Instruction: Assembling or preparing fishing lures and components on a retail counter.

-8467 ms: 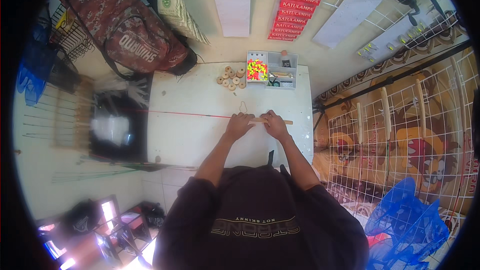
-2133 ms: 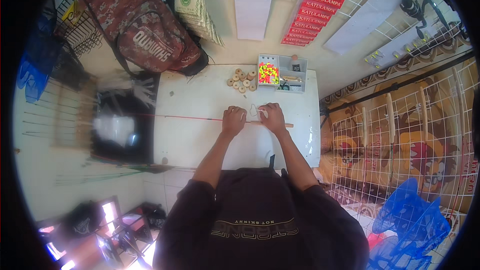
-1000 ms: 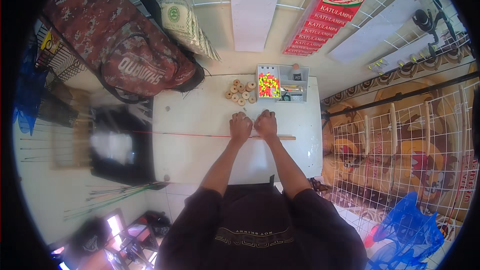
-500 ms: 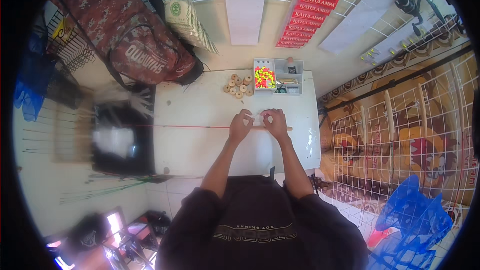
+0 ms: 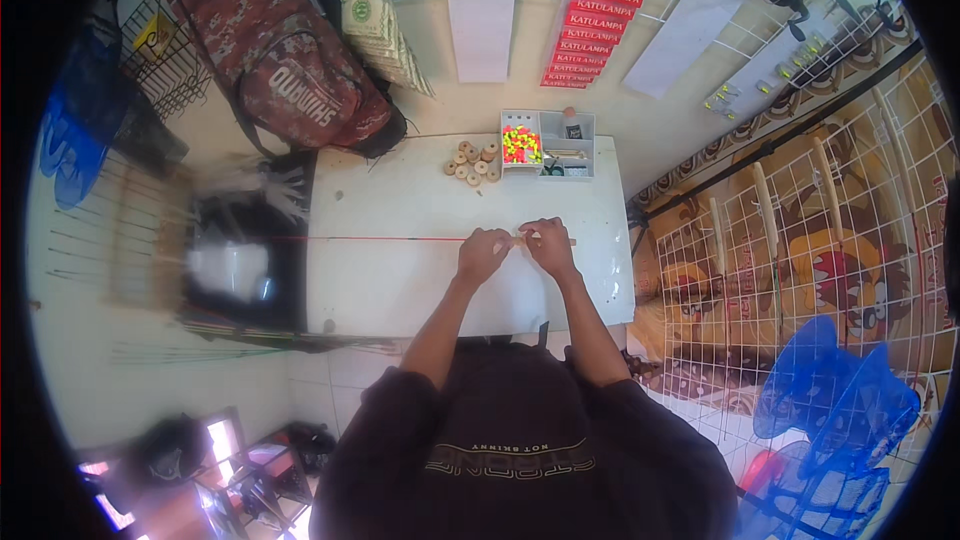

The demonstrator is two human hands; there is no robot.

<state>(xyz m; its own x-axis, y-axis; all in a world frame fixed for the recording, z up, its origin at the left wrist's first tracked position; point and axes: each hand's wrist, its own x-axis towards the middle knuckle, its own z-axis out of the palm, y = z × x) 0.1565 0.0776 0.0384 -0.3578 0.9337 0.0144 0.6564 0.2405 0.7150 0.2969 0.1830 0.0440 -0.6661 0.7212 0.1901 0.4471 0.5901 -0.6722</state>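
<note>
Left hand (image 5: 484, 255): over red rod (image 5: 400, 238), 9 o'clock side — grip unclear
Right hand (image 5: 549, 245): at wooden handle (image 5: 572, 242) — grip unclear
Red rod: could roll, if both hands slacken

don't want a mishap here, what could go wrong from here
The thin red rod runs past the left edge of the white table, so a knock there might jerk its wooden handle near the left hand and right hand. The loose tan round pieces could roll if bumped. The tray is open, so a jolt might spill its small bright pieces.
</note>
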